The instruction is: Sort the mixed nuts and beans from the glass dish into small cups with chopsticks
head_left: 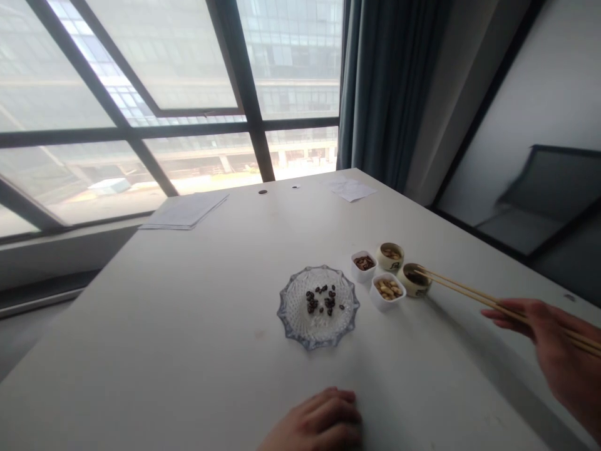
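My right hand [549, 341] grips a pair of wooden chopsticks [464, 292]. Their tips reach over the rim of a small cream bowl [417, 290] with a dark inside; whether they pinch anything is too small to tell. My left hand [322, 423] rests on the table, fingers curled together, nothing visible in it. In front of it stands a scalloped glass dish [317, 338] holding several dark brown beans [311, 303]. Right of the dish are a white cup of peanuts [388, 289], a white cup of brown seeds or pieces [364, 262] and another cream bowl [390, 255] with brownish pieces.
The white table [197, 326] extends to the windows. Paper sheets [188, 210] lie at the far left, another sheet [352, 188] at the back right. Two round holes are near the far edge. A dark curtain [385, 94] hangs behind, and a glass partition borders the right side.
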Action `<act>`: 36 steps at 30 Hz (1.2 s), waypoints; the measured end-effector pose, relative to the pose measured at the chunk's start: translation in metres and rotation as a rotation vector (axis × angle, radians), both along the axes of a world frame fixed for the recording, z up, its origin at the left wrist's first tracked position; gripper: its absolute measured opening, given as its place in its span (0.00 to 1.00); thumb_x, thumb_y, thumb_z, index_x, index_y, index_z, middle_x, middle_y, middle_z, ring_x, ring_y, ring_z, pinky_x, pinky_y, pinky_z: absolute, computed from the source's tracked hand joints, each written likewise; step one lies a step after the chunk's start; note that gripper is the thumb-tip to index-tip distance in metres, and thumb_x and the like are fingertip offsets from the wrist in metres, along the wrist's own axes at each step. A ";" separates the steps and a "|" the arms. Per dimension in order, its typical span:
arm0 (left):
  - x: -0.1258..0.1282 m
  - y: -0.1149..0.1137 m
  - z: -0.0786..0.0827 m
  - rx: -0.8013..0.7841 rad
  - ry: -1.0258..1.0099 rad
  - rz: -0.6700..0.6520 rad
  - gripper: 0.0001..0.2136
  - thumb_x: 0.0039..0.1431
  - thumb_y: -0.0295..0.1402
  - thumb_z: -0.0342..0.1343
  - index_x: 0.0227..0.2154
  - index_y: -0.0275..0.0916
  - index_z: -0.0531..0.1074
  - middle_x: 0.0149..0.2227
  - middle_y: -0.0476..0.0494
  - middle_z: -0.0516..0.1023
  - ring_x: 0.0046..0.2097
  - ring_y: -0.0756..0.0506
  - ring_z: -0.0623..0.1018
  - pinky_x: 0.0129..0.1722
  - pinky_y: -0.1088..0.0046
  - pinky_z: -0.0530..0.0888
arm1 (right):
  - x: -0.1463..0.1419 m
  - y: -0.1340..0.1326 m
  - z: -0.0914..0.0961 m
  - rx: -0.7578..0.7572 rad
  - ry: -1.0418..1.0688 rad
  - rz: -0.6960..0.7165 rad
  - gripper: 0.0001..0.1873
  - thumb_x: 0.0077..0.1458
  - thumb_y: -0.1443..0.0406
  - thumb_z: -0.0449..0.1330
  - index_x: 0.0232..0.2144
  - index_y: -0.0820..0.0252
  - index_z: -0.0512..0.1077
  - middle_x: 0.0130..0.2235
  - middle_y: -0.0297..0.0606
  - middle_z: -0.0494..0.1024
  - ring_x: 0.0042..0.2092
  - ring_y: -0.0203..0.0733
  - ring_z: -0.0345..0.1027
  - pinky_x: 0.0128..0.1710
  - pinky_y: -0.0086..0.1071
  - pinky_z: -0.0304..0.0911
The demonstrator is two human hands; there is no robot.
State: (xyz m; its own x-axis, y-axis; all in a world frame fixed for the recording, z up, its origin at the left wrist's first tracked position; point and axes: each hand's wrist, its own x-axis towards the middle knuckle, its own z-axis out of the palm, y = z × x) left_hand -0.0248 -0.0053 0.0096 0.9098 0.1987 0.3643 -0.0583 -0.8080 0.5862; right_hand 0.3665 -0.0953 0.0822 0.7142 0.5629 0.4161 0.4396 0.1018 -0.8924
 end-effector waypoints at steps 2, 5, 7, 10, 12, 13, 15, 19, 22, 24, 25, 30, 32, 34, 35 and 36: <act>0.000 0.001 0.001 0.009 0.008 0.000 0.10 0.81 0.37 0.52 0.52 0.38 0.74 0.50 0.35 0.83 0.63 0.41 0.79 0.68 0.69 0.72 | -0.010 0.003 0.006 -0.047 0.027 -0.076 0.17 0.65 0.49 0.67 0.38 0.56 0.84 0.31 0.39 0.87 0.30 0.45 0.85 0.36 0.30 0.83; -0.001 0.001 -0.001 0.024 0.011 0.009 0.09 0.80 0.36 0.53 0.53 0.38 0.74 0.51 0.35 0.83 0.64 0.41 0.78 0.68 0.70 0.72 | -0.020 0.008 0.012 -0.002 0.040 -0.065 0.18 0.67 0.49 0.65 0.37 0.55 0.84 0.32 0.38 0.87 0.31 0.42 0.85 0.39 0.28 0.82; -0.001 0.000 -0.003 0.030 0.010 0.012 0.09 0.81 0.36 0.52 0.53 0.38 0.74 0.52 0.36 0.83 0.65 0.41 0.78 0.68 0.70 0.72 | -0.029 0.015 0.012 0.040 0.011 0.070 0.16 0.67 0.50 0.65 0.37 0.55 0.85 0.32 0.39 0.87 0.32 0.43 0.85 0.38 0.29 0.83; -0.002 0.000 -0.005 0.029 0.008 0.013 0.09 0.81 0.37 0.53 0.52 0.38 0.74 0.51 0.36 0.83 0.64 0.41 0.78 0.68 0.71 0.71 | -0.054 0.035 0.007 0.031 -0.021 0.371 0.14 0.68 0.54 0.65 0.38 0.55 0.86 0.35 0.41 0.88 0.31 0.45 0.85 0.33 0.32 0.83; -0.002 -0.001 -0.006 0.029 0.010 0.014 0.09 0.80 0.37 0.54 0.51 0.38 0.74 0.51 0.36 0.83 0.64 0.41 0.78 0.68 0.71 0.71 | -0.073 0.053 0.003 -0.009 -0.026 0.560 0.14 0.69 0.55 0.64 0.37 0.55 0.86 0.35 0.40 0.88 0.30 0.45 0.85 0.30 0.32 0.82; -0.002 -0.001 -0.007 0.034 0.013 0.014 0.09 0.80 0.37 0.54 0.51 0.37 0.74 0.51 0.36 0.83 0.64 0.41 0.78 0.69 0.71 0.71 | -0.081 0.062 0.000 -0.032 -0.041 0.637 0.15 0.70 0.56 0.64 0.36 0.56 0.86 0.34 0.40 0.88 0.30 0.44 0.84 0.30 0.32 0.82; -0.001 -0.001 -0.009 0.062 0.015 0.014 0.08 0.79 0.36 0.56 0.51 0.37 0.74 0.52 0.37 0.83 0.64 0.42 0.78 0.70 0.71 0.69 | -0.092 0.078 -0.004 -0.068 -0.069 0.743 0.17 0.71 0.56 0.62 0.35 0.56 0.86 0.32 0.40 0.87 0.30 0.43 0.84 0.31 0.31 0.81; 0.000 -0.001 -0.013 0.118 0.005 0.016 0.07 0.77 0.35 0.59 0.50 0.37 0.74 0.51 0.39 0.84 0.63 0.43 0.79 0.71 0.73 0.68 | -0.094 0.095 -0.012 -0.089 -0.055 0.801 0.18 0.72 0.55 0.62 0.35 0.56 0.86 0.32 0.40 0.88 0.30 0.43 0.84 0.31 0.31 0.81; 0.001 -0.001 -0.014 0.117 0.005 0.015 0.07 0.78 0.35 0.58 0.51 0.36 0.74 0.51 0.39 0.84 0.63 0.43 0.79 0.70 0.73 0.68 | -0.091 0.097 -0.016 -0.092 -0.009 0.799 0.18 0.71 0.53 0.62 0.36 0.56 0.86 0.32 0.41 0.88 0.30 0.44 0.85 0.30 0.31 0.82; 0.001 -0.002 -0.014 0.116 -0.008 0.018 0.07 0.79 0.35 0.57 0.51 0.36 0.73 0.50 0.39 0.84 0.62 0.43 0.79 0.69 0.73 0.70 | -0.091 0.096 -0.018 -0.096 0.013 0.780 0.18 0.71 0.53 0.63 0.36 0.56 0.86 0.33 0.42 0.88 0.31 0.45 0.85 0.31 0.32 0.83; 0.002 -0.002 -0.014 0.113 -0.012 0.019 0.08 0.79 0.35 0.56 0.51 0.36 0.73 0.50 0.38 0.84 0.62 0.43 0.79 0.69 0.73 0.70 | -0.091 0.096 -0.020 -0.097 0.023 0.764 0.19 0.70 0.52 0.63 0.36 0.56 0.86 0.33 0.42 0.89 0.32 0.46 0.86 0.31 0.32 0.83; 0.002 -0.003 -0.013 0.111 -0.013 0.023 0.08 0.80 0.35 0.55 0.51 0.37 0.73 0.50 0.38 0.84 0.62 0.43 0.80 0.69 0.73 0.70 | -0.094 0.098 -0.027 -0.100 0.089 0.680 0.21 0.68 0.49 0.64 0.33 0.58 0.87 0.30 0.43 0.88 0.31 0.47 0.86 0.31 0.32 0.84; 0.002 -0.002 -0.013 0.118 -0.007 0.023 0.07 0.78 0.34 0.57 0.52 0.36 0.73 0.50 0.38 0.84 0.62 0.43 0.80 0.69 0.74 0.69 | -0.095 0.099 -0.028 -0.100 0.110 0.658 0.22 0.67 0.48 0.65 0.33 0.58 0.86 0.29 0.44 0.88 0.30 0.48 0.86 0.30 0.32 0.83; 0.002 -0.002 -0.012 0.118 0.008 0.017 0.08 0.77 0.33 0.59 0.52 0.36 0.73 0.50 0.38 0.84 0.63 0.44 0.79 0.70 0.74 0.68 | -0.095 0.096 -0.027 -0.095 0.128 0.643 0.23 0.66 0.48 0.65 0.32 0.59 0.86 0.30 0.44 0.88 0.29 0.49 0.85 0.30 0.33 0.84; 0.002 -0.001 -0.011 0.117 0.010 0.014 0.08 0.77 0.34 0.60 0.52 0.36 0.73 0.50 0.38 0.84 0.63 0.44 0.79 0.70 0.74 0.68 | -0.095 0.093 -0.025 -0.087 0.138 0.632 0.23 0.66 0.48 0.66 0.32 0.59 0.86 0.30 0.44 0.88 0.30 0.49 0.86 0.30 0.34 0.84; 0.002 -0.001 -0.011 0.113 0.009 0.015 0.08 0.77 0.34 0.60 0.52 0.36 0.73 0.50 0.38 0.84 0.63 0.44 0.79 0.70 0.74 0.68 | -0.093 0.089 -0.023 -0.077 0.149 0.613 0.22 0.66 0.48 0.66 0.32 0.59 0.86 0.31 0.44 0.88 0.30 0.50 0.86 0.30 0.35 0.84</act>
State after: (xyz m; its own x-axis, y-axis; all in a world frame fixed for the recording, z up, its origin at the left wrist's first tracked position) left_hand -0.0231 -0.0065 -0.0013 0.9105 0.1702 0.3769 -0.0411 -0.8696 0.4921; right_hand 0.2736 -0.0060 0.0595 0.3001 0.9123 0.2788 0.1923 0.2284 -0.9544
